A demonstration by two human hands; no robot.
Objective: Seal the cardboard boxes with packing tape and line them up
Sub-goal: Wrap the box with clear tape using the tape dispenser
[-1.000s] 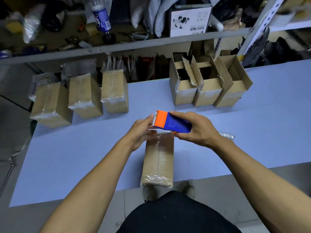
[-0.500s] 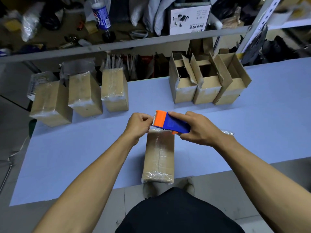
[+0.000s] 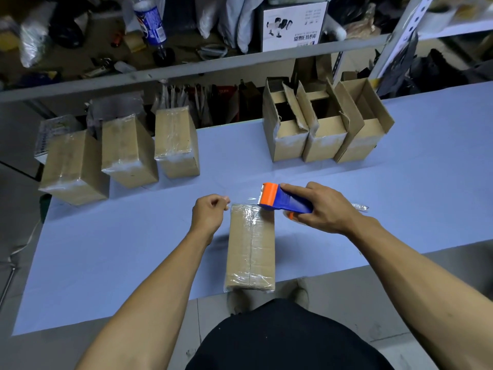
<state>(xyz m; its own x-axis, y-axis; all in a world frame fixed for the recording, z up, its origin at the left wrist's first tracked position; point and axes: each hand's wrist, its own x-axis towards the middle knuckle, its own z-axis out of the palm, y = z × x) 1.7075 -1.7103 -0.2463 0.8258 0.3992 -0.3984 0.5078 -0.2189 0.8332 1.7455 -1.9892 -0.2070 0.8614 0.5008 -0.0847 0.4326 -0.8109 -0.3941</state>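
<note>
Head cam: our left hand (image 3: 209, 213) pinches the tape end, right hand (image 3: 324, 206) grips the dispenser (image 3: 282, 200) over the box (image 3: 250, 247)'s far edge; let's keep it taut and centred.

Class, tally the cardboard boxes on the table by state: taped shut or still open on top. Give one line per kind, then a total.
Taped-shut cardboard boxes: 4
Open-topped cardboard boxes: 3
Total: 7
</note>
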